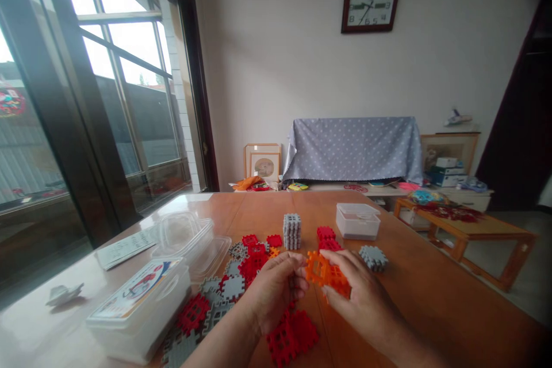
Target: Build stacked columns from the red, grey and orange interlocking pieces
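Note:
Both of my hands meet above the wooden table (pixel 431 299) around an orange cluster of interlocking waffle tiles (pixel 322 273). My left hand (pixel 273 293) has its fingers curled onto the cluster's left side. My right hand (pixel 362 293) grips its right side from above. Loose red tiles (pixel 290 336) lie under my wrists. More red and grey tiles (pixel 233 286) are scattered to the left. A grey block stack (pixel 292 231) stands behind the cluster.
A white lidded box (pixel 357 221) and a grey tile stack (pixel 373 257) sit at the right. Clear plastic containers (pixel 185 238) and a lidded box with a printed label (pixel 138 310) stand at the left. A low wooden side table (pixel 466 236) stands beyond the table.

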The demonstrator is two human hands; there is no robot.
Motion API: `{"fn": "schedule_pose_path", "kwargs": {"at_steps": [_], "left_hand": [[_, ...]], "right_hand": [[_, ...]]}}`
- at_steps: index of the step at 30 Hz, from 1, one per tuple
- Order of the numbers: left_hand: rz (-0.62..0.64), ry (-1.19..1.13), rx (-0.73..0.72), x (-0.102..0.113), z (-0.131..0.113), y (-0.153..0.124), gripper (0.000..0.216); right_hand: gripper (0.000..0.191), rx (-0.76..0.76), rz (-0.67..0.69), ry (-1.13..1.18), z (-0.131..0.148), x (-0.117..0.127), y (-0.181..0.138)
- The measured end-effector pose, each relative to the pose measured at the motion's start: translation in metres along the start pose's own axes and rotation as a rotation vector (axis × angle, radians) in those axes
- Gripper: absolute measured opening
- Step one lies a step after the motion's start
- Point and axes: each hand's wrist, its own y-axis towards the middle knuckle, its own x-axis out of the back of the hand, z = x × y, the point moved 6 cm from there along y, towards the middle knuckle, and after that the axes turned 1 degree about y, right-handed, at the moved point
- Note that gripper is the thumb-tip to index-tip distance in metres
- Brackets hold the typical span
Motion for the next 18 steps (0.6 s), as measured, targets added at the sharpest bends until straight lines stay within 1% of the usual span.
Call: {"fn": "schedule_pose_path", "kwargs": {"at_steps": [4,7,9,15,18], "left_hand": [[0.015,0.061,-0.02,-0.002,-0.002,-0.002,0.025],[-0.002,0.052,-0.017,0.0,-0.001,-0.001,0.024],[-0.003,0.046,-0.01,0.001,0.0,0.0,0.024],[0.025,0.054,0.024,0.0,0.003,-0.001,0.025],[0.035,0.059,-0.016,0.004,-0.003,-0.001,0.025]], "right_hand": [[0.063,-0.006,0.032,0.005,-0.001,-0.002,-0.001],[0.069,-0.015,0.046,0.015,0.0,-0.002,-0.002],[0.069,-0.029,0.049,0.023,0.0,-0.003,-0.003],[0.057,-0.057,0.026,0.057,-0.003,0.002,0.0],[0.051,-0.119,0.022,0.118,-0.014,0.012,0.002]]}}
